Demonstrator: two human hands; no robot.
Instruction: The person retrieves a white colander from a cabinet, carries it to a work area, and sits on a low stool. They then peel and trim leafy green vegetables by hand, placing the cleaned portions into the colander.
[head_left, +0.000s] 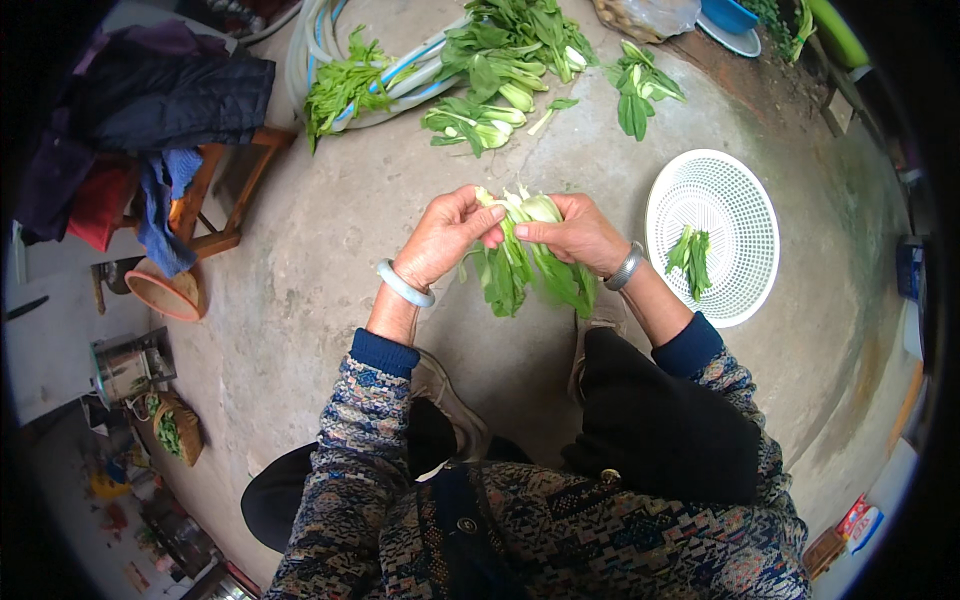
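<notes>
Between my two hands hangs a bunch of leafy greens (501, 279), pale stalks up and green leaves down, held above the concrete floor. My left hand (454, 225), with a pale bangle at its wrist, pinches the stalks on the left side. On the right side, my right hand (582, 234) grips a wider pale stalk, thumb across the front; a silver bracelet circles that wrist. Its fingers behind the bunch are partly hidden. To the right stands a white plastic colander (750, 289) holding a few green leaves (690, 261).
Piles of greens (499, 71) lie ahead, beside and partly on a coiled hose (420, 90). Another small bunch (637, 90) rests farther right. At the left, clothing (172, 97) covers a wooden chair (251, 180), near an orange-rimmed pot (161, 292) and a basket of greens (189, 435).
</notes>
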